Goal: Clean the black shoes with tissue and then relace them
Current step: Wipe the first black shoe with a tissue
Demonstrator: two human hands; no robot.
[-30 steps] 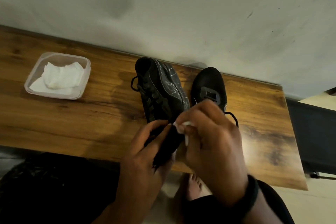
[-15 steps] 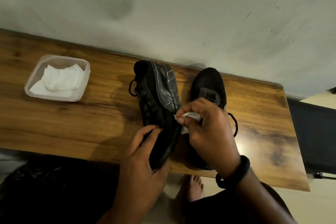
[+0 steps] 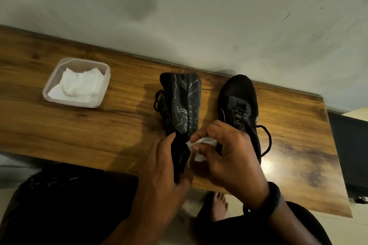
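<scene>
One shoe (image 3: 185,101), left grip (image 3: 163,165) curled round | right grip (image 3: 233,157) pinching tissue (image 3: 203,142)

The wooden table (image 3: 79,135) is gleaming glossy — glare is bouncing off its grain. The clear plastic tub (image 3: 46,93) is holding crumpled paper tissues (image 3: 79,84); the upright shoe (image 3: 237,89) is looking matt cloth.

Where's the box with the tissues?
In the head view, the tissue box sits on the wooden table, far left of the tipped shoe.

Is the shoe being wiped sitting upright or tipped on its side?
Tipped on its side: the shoe shows its sole, and the left hand grips its near end.
</scene>
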